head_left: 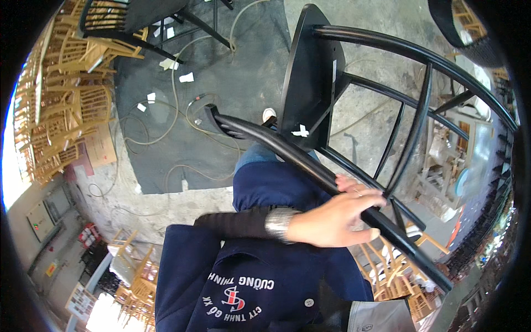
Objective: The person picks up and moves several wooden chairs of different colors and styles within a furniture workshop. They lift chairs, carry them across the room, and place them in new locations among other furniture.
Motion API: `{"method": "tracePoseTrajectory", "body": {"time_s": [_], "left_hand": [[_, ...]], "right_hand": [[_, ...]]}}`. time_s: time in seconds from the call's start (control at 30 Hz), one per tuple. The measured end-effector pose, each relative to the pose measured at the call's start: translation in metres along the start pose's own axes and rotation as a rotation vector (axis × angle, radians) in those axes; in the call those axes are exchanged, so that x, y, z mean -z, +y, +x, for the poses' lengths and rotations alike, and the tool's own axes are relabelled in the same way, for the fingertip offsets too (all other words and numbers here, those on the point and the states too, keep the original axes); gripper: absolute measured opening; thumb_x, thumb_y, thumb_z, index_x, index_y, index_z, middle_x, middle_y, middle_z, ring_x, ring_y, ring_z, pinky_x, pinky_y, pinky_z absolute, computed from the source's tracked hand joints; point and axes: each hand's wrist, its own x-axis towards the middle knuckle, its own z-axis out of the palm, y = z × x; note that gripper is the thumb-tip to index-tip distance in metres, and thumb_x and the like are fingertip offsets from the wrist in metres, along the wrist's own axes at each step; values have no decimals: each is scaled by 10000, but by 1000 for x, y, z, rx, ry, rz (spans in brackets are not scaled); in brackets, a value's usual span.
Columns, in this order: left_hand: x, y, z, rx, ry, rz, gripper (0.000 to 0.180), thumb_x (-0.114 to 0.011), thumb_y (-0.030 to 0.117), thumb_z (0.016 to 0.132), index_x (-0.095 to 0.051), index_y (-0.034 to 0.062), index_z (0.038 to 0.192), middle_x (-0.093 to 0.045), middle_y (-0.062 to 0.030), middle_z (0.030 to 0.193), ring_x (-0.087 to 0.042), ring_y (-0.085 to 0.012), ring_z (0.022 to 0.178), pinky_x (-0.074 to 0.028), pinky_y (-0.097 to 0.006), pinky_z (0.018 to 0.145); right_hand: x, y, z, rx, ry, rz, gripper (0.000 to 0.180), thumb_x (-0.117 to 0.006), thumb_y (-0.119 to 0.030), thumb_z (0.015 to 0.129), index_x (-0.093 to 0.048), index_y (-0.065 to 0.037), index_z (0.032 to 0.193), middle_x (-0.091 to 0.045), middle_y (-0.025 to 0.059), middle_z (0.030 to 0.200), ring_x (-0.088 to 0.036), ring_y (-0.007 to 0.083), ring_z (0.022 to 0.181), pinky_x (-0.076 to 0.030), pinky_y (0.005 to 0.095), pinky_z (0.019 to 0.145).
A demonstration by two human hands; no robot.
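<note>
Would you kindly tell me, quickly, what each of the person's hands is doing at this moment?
Left hand: closed around a rail of the black chair, gripping it.
Right hand: not in view, so its state cannot be told.

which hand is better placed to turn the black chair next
Left, most likely. The left hand already has its grip wrapped around a curved rail of the black chair, which is tipped over. The right hand is not in view.
</note>
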Motion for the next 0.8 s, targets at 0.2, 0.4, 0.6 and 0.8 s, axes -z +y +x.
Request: {"method": "tracePoseTrajectory", "body": {"time_s": [0.2, 0.4, 0.6, 0.8], "left_hand": [[147, -101, -29, 557, 195, 624, 277, -521, 249, 841, -612, -7, 888, -619, -189, 858, -600, -335, 839, -457, -397, 750], [133, -177, -41, 807, -484, 863, 472, -462, 387, 835, -624, -4, 627, -604, -215, 689, -590, -351, 751, -446, -430, 658], [111, -150, -28, 432, -353, 858, 417, -438, 292, 828, -591, -6, 579, -581, -208, 663, -561, -354, 778, -439, -450, 662], [101, -135, -12, 558, -498, 880, 400, -410, 270, 836, -574, -9, 600, -549, -217, 600, -553, -385, 617, -422, -466, 600]], "right_hand": [[47, -29, -27, -149, 266, 184, 338, -603, -389, 666, -440, -108, 757, -468, 43, 665, -460, 186, 713, -344, 372, 821], [55, -29, -46, -94, 491, 276, 357, -612, -406, 668, -416, -117, 742, -422, 19, 646, -419, 168, 693, -337, 354, 799], [72, -36, -53, -24, 654, 486, 378, -651, -389, 678, -395, -115, 727, -386, 10, 636, -401, 162, 685, -332, 331, 788], [87, -29, -66, 26, 786, 702, 378, -667, -362, 692, -385, -112, 721, -382, 7, 634, -415, 160, 680, -347, 321, 781]]}}
